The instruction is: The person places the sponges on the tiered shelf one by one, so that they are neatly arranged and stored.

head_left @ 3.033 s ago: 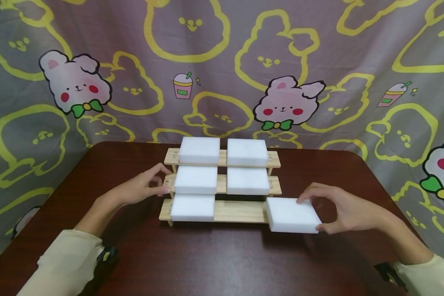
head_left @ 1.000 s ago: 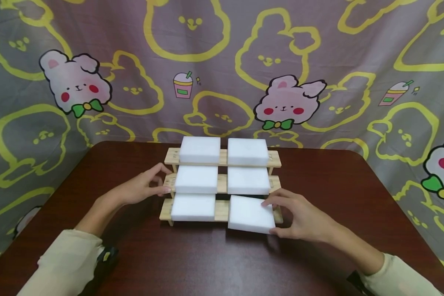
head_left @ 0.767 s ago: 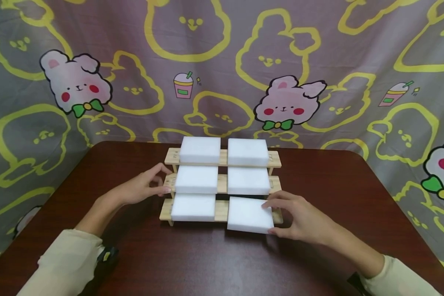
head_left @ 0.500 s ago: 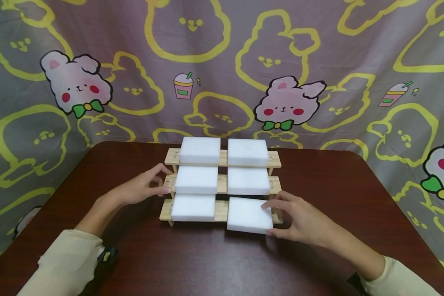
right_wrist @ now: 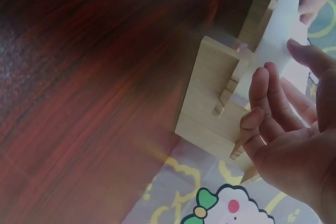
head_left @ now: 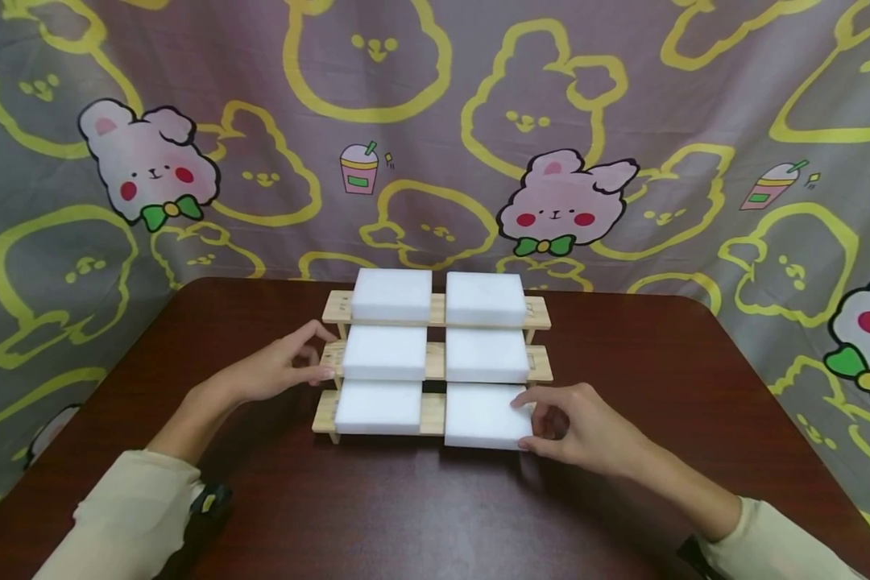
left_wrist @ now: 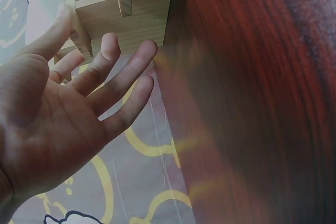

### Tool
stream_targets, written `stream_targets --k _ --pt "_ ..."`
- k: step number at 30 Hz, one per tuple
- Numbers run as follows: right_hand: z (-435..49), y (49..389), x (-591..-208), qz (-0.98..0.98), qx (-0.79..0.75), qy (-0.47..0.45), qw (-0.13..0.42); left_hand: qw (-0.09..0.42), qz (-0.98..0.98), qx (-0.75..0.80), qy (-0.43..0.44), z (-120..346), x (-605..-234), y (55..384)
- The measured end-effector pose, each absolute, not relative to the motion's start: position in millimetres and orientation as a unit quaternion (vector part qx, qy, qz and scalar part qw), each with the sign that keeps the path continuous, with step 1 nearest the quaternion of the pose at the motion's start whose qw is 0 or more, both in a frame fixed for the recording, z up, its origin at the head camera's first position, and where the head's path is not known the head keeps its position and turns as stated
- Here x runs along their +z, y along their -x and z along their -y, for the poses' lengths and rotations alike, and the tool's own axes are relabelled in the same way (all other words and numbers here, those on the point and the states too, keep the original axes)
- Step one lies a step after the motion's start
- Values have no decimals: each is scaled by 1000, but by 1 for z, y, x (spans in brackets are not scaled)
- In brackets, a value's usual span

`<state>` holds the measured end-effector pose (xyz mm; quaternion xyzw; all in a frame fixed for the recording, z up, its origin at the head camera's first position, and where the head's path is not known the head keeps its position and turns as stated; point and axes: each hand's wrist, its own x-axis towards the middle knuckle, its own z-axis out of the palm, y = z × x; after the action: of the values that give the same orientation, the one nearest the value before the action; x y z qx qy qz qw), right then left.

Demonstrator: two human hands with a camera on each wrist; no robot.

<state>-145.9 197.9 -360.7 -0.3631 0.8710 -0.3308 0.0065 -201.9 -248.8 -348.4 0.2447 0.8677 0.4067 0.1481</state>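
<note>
A three-tier wooden rack [head_left: 432,414] stands on the table with white foam blocks in two columns. My right hand [head_left: 587,425] holds the lower right block [head_left: 482,413] by its right end, thumb at the front corner and forefinger over the top. This block lies on the lowest shelf, its front edge slightly past the shelf. Over at the other side, my left hand [head_left: 279,366] pinches the left end of the middle shelf [head_left: 331,356] between thumb and forefinger. In the left wrist view, its other fingers [left_wrist: 128,77] spread below, off the rack.
The dark red-brown table [head_left: 406,515] stretches out around the rack. Behind it hangs a grey-pink curtain [head_left: 435,145] printed with rabbits and cups. The lower left block [head_left: 379,405] sits beside the held one, with a strip of bare shelf between them.
My right hand has brought the block leftward from beyond the rack's right end onto the lowest shelf. Lately the block has turned straighter and shifted slightly back. My left hand has stayed put.
</note>
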Motion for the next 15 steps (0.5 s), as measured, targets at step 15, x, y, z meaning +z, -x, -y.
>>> stream_targets --k 15 --pt "-195 147 -362 -877 -330 349 -10 150 -866 408 -246 249 -348 202"
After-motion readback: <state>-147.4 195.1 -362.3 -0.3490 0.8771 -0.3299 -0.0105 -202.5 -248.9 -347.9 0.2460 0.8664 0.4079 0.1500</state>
